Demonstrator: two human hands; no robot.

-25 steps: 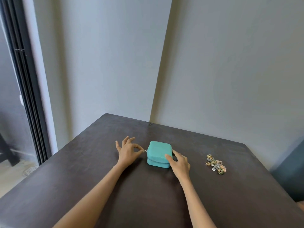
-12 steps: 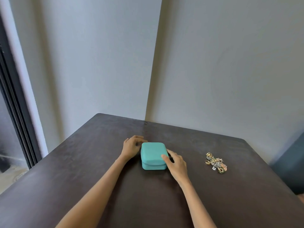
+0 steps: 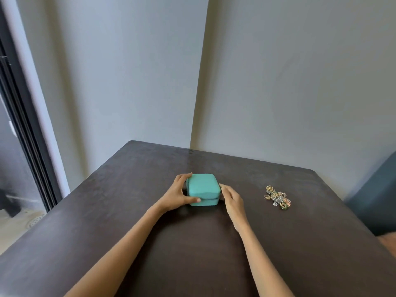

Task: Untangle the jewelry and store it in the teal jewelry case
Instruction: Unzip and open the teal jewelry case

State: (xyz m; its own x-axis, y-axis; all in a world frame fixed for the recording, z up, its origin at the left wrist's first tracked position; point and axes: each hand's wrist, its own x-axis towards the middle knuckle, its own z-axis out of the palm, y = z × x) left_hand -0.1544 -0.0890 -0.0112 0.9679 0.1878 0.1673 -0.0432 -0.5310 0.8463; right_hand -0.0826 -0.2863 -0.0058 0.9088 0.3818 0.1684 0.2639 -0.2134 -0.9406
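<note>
The teal jewelry case (image 3: 203, 186) sits closed near the middle of the dark table (image 3: 192, 243), with a dark zipper seam running round its side. My left hand (image 3: 175, 195) grips the case's left side, fingers curled behind the back corner and thumb across the front. My right hand (image 3: 232, 200) touches the case's right corner at the seam with nearly straight fingers; its thumb is hidden. A tangled heap of gold, silver and coloured jewelry (image 3: 277, 197) lies on the table to the right, apart from both hands.
The table stands in a corner between two grey walls. A dark sliding door frame (image 3: 25, 136) is at the left. A dark blue seat (image 3: 377, 196) is beyond the table's right edge.
My left hand has left the zipper at the case's left side, passed round the back corner, and now grips the case with the thumb in front. The right hand stayed at the right side.
</note>
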